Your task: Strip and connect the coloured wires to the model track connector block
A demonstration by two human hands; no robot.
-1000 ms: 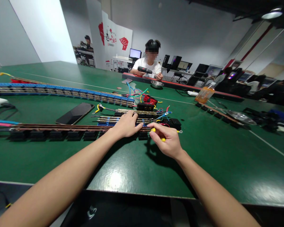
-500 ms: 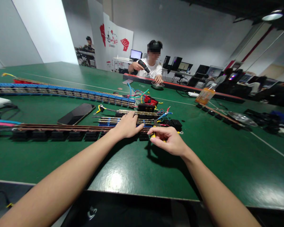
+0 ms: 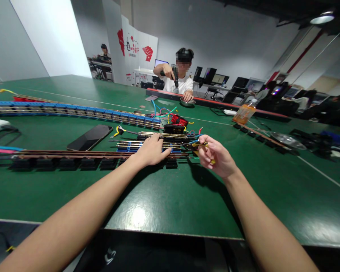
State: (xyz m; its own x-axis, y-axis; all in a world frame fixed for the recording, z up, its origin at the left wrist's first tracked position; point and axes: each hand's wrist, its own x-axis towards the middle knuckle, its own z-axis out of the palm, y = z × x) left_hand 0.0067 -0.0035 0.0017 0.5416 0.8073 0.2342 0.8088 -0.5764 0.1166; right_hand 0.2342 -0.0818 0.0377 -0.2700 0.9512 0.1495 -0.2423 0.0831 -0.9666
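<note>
**Yellow-handled tool lifted off the rail**

The small yellow-handled tool (image 3: 200, 146) now sits above the worktop, just right of the rail's end and close to the loose blue and red wire ends. The right hand (image 3: 217, 158) has its grip closed around the tool, fingers curled over the handle. A second ago that hand was low, pinching the tool down against the near right end of the long brown metal rail on black plastic blocks (image 3: 73, 155). It has since risen and swung right and slightly farther away. Judging from this, the tool has left that end of the rail.

The left hand (image 3: 153, 151) has not moved. Its grip is open, palm flat and fingers spread, pressing on the rail and on the short brass strips on blue bases (image 3: 130, 145) just beyond.

Farther left a black phone (image 3: 90, 137) lies on the green worktop (image 3: 172, 204). At the far side, a co-worker has raised a power driver (image 3: 175, 75) upright.
</note>
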